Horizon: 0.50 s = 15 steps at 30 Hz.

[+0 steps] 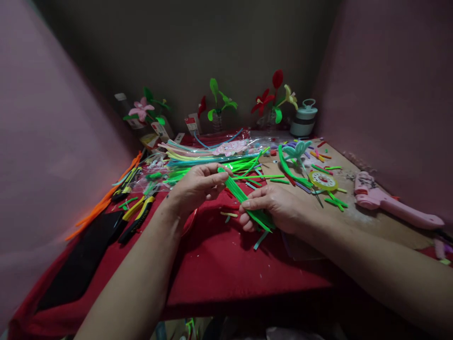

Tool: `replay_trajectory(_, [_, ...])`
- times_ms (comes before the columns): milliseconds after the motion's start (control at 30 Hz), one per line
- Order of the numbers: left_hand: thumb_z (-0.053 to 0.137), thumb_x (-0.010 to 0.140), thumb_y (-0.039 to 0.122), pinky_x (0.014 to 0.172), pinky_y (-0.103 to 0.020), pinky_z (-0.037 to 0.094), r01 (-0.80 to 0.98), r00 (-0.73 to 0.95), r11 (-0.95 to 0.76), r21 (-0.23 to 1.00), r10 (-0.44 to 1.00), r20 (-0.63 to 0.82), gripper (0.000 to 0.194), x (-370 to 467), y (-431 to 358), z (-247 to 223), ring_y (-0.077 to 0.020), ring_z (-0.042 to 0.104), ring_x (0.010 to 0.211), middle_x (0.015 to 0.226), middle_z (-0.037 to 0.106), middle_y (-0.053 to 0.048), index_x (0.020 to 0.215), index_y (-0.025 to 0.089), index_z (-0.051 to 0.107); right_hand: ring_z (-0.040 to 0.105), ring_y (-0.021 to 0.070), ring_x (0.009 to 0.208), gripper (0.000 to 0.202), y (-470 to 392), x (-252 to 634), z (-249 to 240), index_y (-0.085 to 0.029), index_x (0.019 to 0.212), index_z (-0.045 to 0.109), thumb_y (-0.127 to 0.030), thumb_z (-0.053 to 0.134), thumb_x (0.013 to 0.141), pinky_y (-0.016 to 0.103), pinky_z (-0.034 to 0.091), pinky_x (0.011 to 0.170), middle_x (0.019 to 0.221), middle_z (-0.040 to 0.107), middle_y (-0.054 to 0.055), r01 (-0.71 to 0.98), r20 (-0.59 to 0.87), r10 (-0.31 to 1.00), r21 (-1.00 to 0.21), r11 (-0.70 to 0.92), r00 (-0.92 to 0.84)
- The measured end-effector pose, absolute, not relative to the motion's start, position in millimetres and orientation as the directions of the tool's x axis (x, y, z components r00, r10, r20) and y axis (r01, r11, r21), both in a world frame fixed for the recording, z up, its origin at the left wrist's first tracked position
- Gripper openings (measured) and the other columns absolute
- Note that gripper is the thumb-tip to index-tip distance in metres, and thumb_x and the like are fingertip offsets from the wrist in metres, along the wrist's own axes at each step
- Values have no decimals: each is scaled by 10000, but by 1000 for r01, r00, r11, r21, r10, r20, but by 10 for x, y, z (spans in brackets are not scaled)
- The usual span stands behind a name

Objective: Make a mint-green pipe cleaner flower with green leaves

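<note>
A bundle of bright green pipe cleaners (pixel 238 192) is stretched between both hands above the red tablecloth. My left hand (pixel 205 182) pinches its upper left end between thumb and fingers. Lower down, my right hand (pixel 264 205) is closed around the bundle near its loose ends, which stick out below the fingers. Behind the hands, more green pipe cleaners (pixel 247 164) lie loose on the table. A short pale blue piece (pixel 261 241) lies just below my right hand.
Pliers (pixel 141 217) and a black flat object (pixel 81 257) lie at left, beside orange pipe cleaners (pixel 102 203). On the board (pixel 339 226) at right are a pink glue gun (pixel 392 200) and a yellow tape roll (pixel 323 180). Pipe-cleaner flowers (pixel 217 101) stand along the back.
</note>
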State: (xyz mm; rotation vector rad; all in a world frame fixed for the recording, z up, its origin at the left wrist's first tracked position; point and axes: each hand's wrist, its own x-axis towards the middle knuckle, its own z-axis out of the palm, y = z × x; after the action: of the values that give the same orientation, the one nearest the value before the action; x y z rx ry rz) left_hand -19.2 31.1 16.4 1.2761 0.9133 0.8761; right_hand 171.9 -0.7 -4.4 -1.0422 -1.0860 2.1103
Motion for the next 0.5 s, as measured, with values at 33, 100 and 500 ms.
replay_trajectory(33, [715,683,305,405,-179,193,-5,405,107,994,909,-96,212,-188,312,156,-27,324,409,511,433,52,754,133,613,631,138,473,127,-4,1716,-49,-94,661,605,-67,551,772,231,536,482,592,677,88,-122,-384,744,-842,-525,-547])
replay_trajectory(100, [719,676,316,399,-183,193,59,408,128,990,902,-141,246,-163,309,136,-27,330,401,491,441,42,635,119,577,628,138,465,123,-1,1712,-53,-95,669,601,-63,543,773,231,531,472,584,674,84,-135,-385,764,-845,-518,-518])
replay_trajectory(500, [748,616,281,399,-182,265,-52,376,292,955,892,-252,274,149,220,-55,-53,422,390,500,518,21,795,103,641,629,158,460,136,49,1726,-97,-94,674,580,-61,489,770,264,531,493,582,673,106,-198,-341,815,-859,-473,-468])
